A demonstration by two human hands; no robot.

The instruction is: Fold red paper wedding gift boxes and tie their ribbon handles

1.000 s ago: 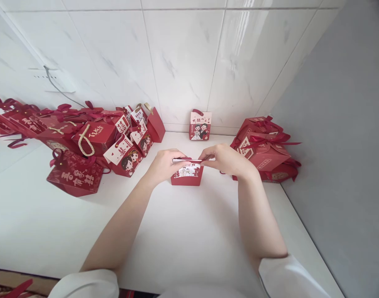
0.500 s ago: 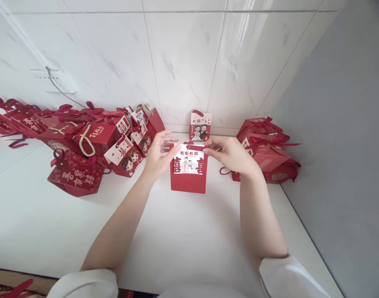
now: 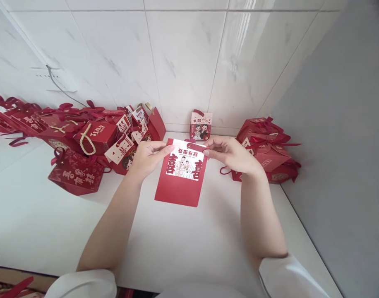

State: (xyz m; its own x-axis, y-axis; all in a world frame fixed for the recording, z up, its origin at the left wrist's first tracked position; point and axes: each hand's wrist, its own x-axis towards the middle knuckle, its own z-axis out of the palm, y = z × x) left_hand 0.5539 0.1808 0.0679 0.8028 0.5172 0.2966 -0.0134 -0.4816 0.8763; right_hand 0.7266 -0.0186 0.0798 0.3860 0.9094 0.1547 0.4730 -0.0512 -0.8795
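Between my two hands is a red paper gift bag (image 3: 178, 190) with a white printed panel of a cartoon couple and a dark red ribbon (image 3: 197, 147) at its top edge. My left hand (image 3: 149, 159) pinches the upper left corner between thumb and fingers. At the upper right corner, my right hand (image 3: 228, 154) grips the bag beside the ribbon. The bag tilts, its lower edge swung toward the left and toward me. Behind it, a small pink and red gift box (image 3: 201, 126) with a cartoon couple stands against the wall.
Many red gift boxes crowd the left, among them a rope-handled box (image 3: 100, 137) and a dark red box (image 3: 76, 173). Ribboned red boxes (image 3: 265, 151) are stacked at the right by a grey panel (image 3: 338, 136). A tiled wall (image 3: 183, 62) backs the white table (image 3: 189, 248).
The bag has come closer and tilted, its bottom edge swinging left. My left hand has shifted left and down and its fingers have closed on the corner. My right hand has barely moved.
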